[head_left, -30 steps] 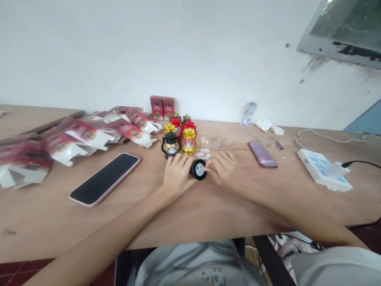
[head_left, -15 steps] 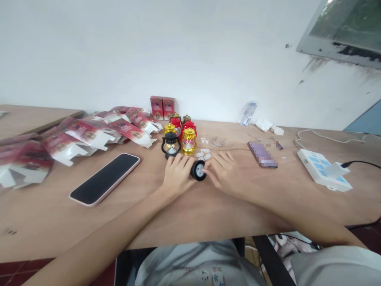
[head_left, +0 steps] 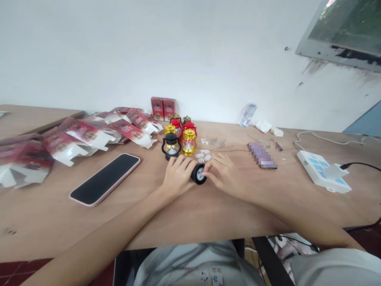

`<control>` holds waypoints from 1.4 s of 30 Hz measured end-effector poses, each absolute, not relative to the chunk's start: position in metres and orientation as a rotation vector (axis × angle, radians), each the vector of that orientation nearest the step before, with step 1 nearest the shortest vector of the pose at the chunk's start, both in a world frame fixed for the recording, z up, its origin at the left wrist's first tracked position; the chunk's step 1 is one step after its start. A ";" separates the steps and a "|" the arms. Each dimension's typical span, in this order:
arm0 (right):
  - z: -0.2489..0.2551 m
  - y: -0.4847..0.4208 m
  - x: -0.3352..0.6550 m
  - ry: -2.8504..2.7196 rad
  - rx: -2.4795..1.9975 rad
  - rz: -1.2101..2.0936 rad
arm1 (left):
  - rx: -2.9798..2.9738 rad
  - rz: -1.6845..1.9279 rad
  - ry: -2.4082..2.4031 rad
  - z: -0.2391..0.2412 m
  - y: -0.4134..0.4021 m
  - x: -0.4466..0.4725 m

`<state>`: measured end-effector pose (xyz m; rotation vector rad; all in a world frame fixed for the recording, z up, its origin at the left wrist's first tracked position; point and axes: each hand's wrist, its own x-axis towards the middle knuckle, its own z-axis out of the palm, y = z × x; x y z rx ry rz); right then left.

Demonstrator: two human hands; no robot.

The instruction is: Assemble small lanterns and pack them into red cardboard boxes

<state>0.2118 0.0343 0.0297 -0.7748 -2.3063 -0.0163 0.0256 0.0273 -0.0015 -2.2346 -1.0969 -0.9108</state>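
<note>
Several red cartons lay leftmost, their printed lettering too blurred to read; the left hand gripped a black cylindrical piece between both hands, its long axis apparently sideways, white end face towards the right hand, whose fingertips bunched at that face, though whether they pinched anything could not be told

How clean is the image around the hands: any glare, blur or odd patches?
Head view: soft, even light, with glints on the front gold lantern; head view: fine detail inside the black round piece looks soft; head view: pixel blocks partly hide the purple item.
</note>
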 end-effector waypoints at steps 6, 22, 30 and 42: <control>0.044 0.037 0.213 -2.239 -1.030 0.640 | -2.253 -0.903 -0.945 -0.001 0.026 0.025; 0.047 0.036 0.219 -2.108 -0.968 0.902 | -2.241 -0.969 -0.952 0.000 0.025 0.025; 0.049 0.036 0.219 -2.097 -0.973 0.867 | -2.218 -0.923 -0.936 -0.001 0.026 0.024; 0.036 0.036 0.217 -2.189 -0.819 0.604 | -2.206 -0.944 -0.942 0.000 0.026 0.023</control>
